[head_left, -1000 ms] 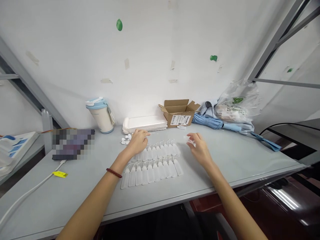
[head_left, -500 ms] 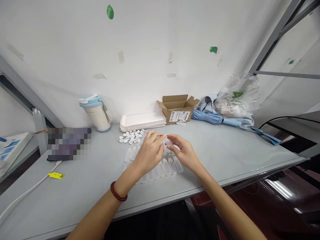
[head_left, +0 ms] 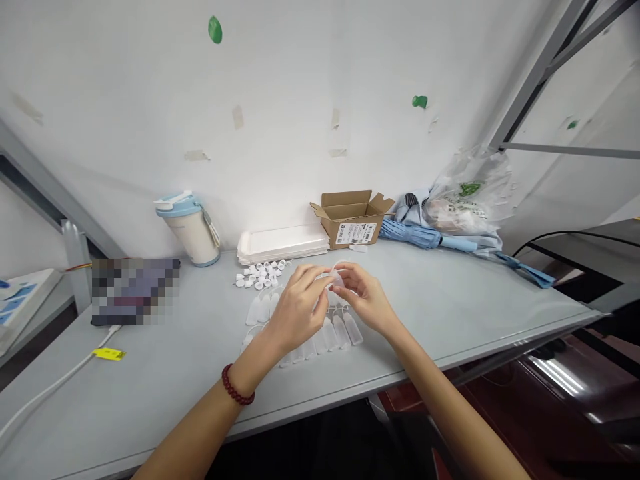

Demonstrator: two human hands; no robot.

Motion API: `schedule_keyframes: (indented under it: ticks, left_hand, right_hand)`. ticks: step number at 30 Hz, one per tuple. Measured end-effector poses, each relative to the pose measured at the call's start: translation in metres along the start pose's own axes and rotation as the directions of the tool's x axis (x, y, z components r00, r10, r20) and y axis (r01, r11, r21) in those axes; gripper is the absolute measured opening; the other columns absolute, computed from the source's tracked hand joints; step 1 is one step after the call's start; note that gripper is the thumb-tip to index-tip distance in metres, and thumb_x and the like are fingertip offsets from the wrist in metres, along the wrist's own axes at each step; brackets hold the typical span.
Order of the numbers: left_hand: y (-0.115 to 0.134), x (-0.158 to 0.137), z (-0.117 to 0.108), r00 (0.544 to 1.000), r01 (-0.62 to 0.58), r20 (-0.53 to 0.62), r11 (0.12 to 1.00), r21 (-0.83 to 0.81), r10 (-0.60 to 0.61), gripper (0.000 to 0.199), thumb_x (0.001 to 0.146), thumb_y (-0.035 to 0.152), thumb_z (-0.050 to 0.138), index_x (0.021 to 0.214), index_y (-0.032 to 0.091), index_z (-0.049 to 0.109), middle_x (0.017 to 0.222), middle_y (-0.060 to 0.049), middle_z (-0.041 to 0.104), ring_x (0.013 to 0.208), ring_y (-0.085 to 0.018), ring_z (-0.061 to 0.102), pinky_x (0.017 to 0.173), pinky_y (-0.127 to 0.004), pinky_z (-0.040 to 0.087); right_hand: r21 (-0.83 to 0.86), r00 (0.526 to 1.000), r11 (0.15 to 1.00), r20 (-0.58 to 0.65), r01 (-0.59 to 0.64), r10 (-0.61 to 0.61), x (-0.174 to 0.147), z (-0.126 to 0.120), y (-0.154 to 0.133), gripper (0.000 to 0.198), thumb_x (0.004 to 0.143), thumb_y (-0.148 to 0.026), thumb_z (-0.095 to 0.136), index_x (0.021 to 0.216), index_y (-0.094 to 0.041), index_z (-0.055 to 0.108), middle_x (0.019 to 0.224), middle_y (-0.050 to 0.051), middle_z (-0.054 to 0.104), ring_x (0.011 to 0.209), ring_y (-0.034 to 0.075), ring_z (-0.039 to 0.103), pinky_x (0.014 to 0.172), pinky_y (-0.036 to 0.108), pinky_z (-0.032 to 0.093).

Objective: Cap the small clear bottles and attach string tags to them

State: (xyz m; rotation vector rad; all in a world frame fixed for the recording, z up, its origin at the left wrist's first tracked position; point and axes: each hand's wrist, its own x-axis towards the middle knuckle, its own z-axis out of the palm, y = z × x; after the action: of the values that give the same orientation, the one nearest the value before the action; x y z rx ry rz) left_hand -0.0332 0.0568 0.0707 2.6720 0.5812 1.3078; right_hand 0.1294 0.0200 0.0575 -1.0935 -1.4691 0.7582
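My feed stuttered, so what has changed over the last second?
The left hand moved right, away from the white caps; the right hand moved left, still holding a small translucent piece. The hands are now close together over the bottles. Whether the left hand took anything is unclear. The cardboard box and cup stayed put.

The bottles (head_left: 353, 328) in the centre are showing smooth, frosted plastic; the caps (head_left: 259, 272), opaque plastic. Right of centre, the box (head_left: 357, 232) is showing matt cardboard, the umbrella (head_left: 410, 235) creased cloth, the bag (head_left: 475, 193) glossy, crinkled plastic. The bench (head_left: 450, 300) is looking smooth, faintly glossy.
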Motion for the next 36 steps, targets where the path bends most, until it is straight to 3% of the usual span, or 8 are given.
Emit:
schedule_keyframes:
  ticks: [13, 21, 27, 36]
  left_hand:
    - [0.0022, -0.0006, -0.0006, 0.996, 0.073, 0.053, 0.997, -0.037, -0.071, 0.037, 0.083, 0.006, 0.043, 0.117, 0.015, 0.053, 0.108, -0.010, 0.062, 0.104, -0.023, 0.051, 0.088, -0.042, 0.048]
    - [0.0015, -0.0021, 0.0009, 0.992, 0.120, 0.047, 0.992, -0.050, -0.118, 0.034, 0.083, 0.007, 0.044, 0.114, 0.016, 0.055, 0.106, -0.009, 0.063, 0.102, -0.023, 0.053, 0.087, -0.042, 0.048]
    - [0.0026, -0.0008, -0.0011, 0.990, 0.138, 0.046, 0.984, -0.110, -0.134, 0.035, 0.082, 0.007, 0.044, 0.114, 0.018, 0.056, 0.106, -0.009, 0.064, 0.102, -0.023, 0.054, 0.086, -0.043, 0.048]
    - [0.0027, 0.0005, -0.0026, 0.992, 0.118, 0.068, 0.987, -0.109, -0.111, 0.031, 0.083, 0.007, 0.046, 0.108, 0.018, 0.060, 0.103, -0.007, 0.067, 0.096, -0.021, 0.057, 0.084, -0.040, 0.049]
  right_hand:
    - [-0.091, 0.997, 0.995, -0.064, -0.040, 0.035, 0.0049, -0.0027, 0.0055, 0.028, 0.074, -0.030, 0.067, 0.094, -0.020, 0.051, 0.079, 0.000, 0.057, 0.069, 0.013, 0.055, 0.067, 0.029, 0.048]
    - [-0.054, 0.995, 0.997, -0.090, -0.052, 0.047, 0.0048, 0.0002, 0.0023, 0.032, 0.070, -0.034, 0.071, 0.091, -0.020, 0.050, 0.076, 0.000, 0.059, 0.069, 0.014, 0.058, 0.067, 0.029, 0.049]
    - [-0.001, 0.998, 0.999, -0.042, -0.036, 0.036, 0.0031, 0.0007, 0.0017, 0.041, 0.070, -0.037, 0.071, 0.102, -0.020, 0.052, 0.083, 0.002, 0.064, 0.076, 0.016, 0.062, 0.073, 0.033, 0.051]
    - [0.123, 0.989, 0.984, -0.060, -0.125, 0.133, 0.0036, 0.0013, 0.0022, 0.035, 0.067, -0.038, 0.073, 0.088, -0.017, 0.056, 0.074, 0.002, 0.065, 0.072, 0.017, 0.064, 0.069, 0.033, 0.052]
